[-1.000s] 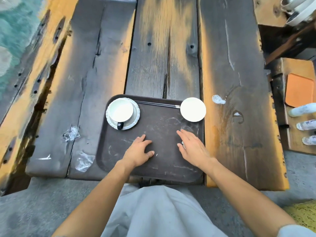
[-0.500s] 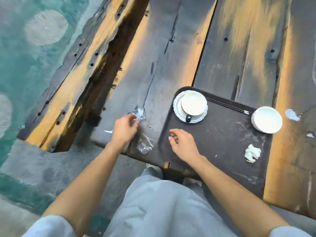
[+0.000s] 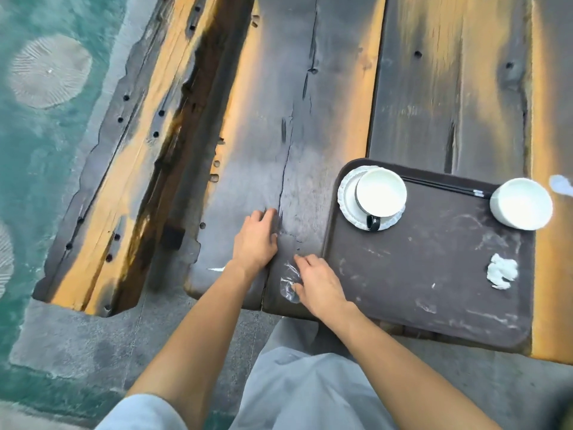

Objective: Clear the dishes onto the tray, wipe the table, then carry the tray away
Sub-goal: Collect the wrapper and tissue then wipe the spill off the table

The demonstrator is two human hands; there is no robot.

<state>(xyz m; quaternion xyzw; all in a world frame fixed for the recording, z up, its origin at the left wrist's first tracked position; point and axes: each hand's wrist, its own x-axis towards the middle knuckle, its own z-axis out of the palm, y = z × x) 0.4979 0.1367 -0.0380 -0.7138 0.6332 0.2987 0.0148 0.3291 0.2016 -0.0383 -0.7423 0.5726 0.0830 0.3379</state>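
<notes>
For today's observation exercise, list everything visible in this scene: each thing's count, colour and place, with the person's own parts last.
Table: one, dark and orange wood planks, fills the view.
Tray: one, dark brown, table's near right edge.
Cup: one, white inside, dark handle, on saucer.
Saucer: one, white, tray's far left corner.
Bowl: one, white, tray's far right corner.
Chopsticks: dark, along tray's far edge; count unclear.
Crumpled tissue: one, white, tray's right side.
Plastic wrapper: one, clear, table left of tray.
Left hand: on the table.
Right hand: touching wrapper.
</notes>
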